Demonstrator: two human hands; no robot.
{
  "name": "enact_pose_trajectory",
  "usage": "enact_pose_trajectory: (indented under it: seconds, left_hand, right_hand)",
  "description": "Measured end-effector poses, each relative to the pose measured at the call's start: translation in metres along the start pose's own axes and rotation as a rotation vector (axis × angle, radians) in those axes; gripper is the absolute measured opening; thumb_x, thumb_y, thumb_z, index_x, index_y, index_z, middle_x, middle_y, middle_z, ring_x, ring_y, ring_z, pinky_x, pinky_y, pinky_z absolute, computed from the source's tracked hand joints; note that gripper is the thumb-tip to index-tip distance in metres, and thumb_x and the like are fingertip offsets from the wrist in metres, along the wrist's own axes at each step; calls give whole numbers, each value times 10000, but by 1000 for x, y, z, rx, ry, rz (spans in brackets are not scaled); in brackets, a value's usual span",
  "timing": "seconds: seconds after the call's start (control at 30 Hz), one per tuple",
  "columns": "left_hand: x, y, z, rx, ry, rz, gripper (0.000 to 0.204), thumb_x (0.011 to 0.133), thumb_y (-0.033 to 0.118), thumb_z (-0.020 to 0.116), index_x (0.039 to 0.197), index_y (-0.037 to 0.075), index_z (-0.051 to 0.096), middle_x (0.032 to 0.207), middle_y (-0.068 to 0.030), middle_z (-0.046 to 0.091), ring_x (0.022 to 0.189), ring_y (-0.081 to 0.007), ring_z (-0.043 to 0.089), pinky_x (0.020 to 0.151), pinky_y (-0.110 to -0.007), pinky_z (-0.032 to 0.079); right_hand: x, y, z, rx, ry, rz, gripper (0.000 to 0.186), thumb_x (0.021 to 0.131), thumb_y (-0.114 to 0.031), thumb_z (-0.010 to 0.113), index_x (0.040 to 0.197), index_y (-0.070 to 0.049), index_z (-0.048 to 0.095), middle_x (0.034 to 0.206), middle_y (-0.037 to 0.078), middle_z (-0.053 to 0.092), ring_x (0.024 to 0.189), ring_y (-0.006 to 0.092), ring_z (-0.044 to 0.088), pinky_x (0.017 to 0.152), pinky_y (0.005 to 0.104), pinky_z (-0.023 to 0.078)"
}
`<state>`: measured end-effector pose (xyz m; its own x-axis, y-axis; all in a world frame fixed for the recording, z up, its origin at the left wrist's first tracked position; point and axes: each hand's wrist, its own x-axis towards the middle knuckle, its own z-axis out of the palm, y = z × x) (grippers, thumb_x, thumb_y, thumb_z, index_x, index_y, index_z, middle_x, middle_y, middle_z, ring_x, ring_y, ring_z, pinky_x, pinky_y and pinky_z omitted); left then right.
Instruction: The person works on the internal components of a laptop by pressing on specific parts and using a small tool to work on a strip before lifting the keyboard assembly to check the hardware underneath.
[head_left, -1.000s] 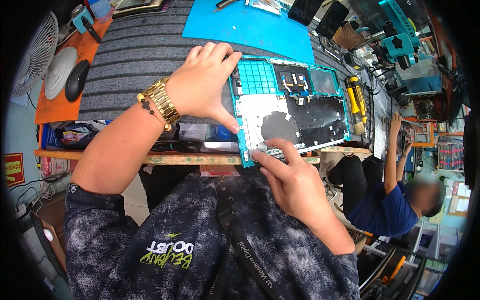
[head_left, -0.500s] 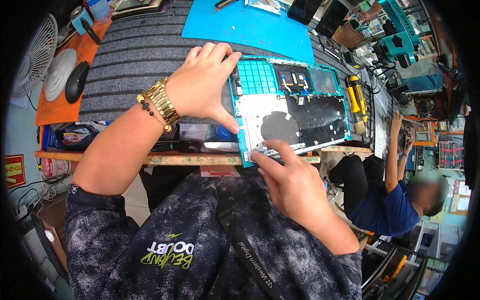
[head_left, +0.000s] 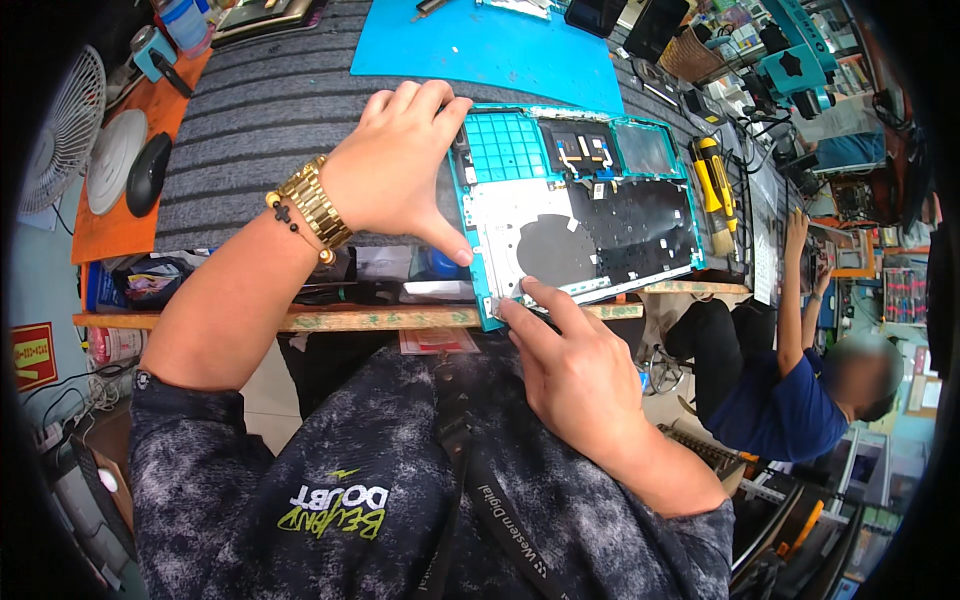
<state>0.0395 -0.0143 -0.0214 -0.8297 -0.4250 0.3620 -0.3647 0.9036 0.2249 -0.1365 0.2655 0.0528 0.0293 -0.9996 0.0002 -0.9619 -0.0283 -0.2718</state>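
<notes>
A teal laptop case, its inner side up, lies across the table's front edge. It has a silver-white plate, a black sheet with a round dark patch and a black touchpad part. My left hand, with a gold watch at the wrist, grips its left edge, thumb near the side and fingers over the far left corner. My right hand is at the near left corner, two fingertips on the inner face by the rim. The right thumb is mostly hidden below the edge, and any small part under those fingertips is too small to make out.
A blue mat lies beyond the case on the grey striped cloth. To the right are a yellow-black cutter and a brush. A black mouse and a fan are at left. A person sits at right.
The view has shifted slightly, so the table and case appear a little further left. Both hands keep nearly the same places on the case; the right fingertips have shifted only slightly.
</notes>
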Motion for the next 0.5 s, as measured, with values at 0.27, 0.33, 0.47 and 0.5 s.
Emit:
enact_pose_trajectory:
  seconds: [0.27,0.33,0.47,0.5]
  left_hand:
    - [3,0,1,1,-15,1,1668,464,897,1091,1674,-135,585,1611,-267,626,1536,-447,565,1340,-580,445]
    - [2,-1,1,-12,-31,0,1695,455,928,1074,1692,-116,570,1625,-277,600,1550,-470,556,1336,-604,439]
    - [4,-2,1,-25,-49,-3,1721,452,963,1054,1714,-96,555,1632,-285,577,1555,-495,554,1330,-627,435]
    - [4,-1,1,-24,-44,0,1721,452,963,1054,1714,-96,555,1632,-285,577,1555,-495,554,1330,-627,435]
  right_hand:
    - [-2,2,11,-4,71,-14,477,986,-66,842,1461,-109,834,1512,206,785,1062,434,860,874,534,726]
    - [-2,0,12,-5,74,-5,479,984,-64,840,1461,-109,833,1509,206,785,1048,430,860,859,532,727]
    - [-3,-4,15,-13,95,16,472,974,-62,836,1444,-107,837,1504,205,790,1019,426,868,828,534,727]
    - [-3,-4,13,-18,98,16,472,974,-62,836,1444,-107,837,1504,205,790,1019,426,868,828,534,727]
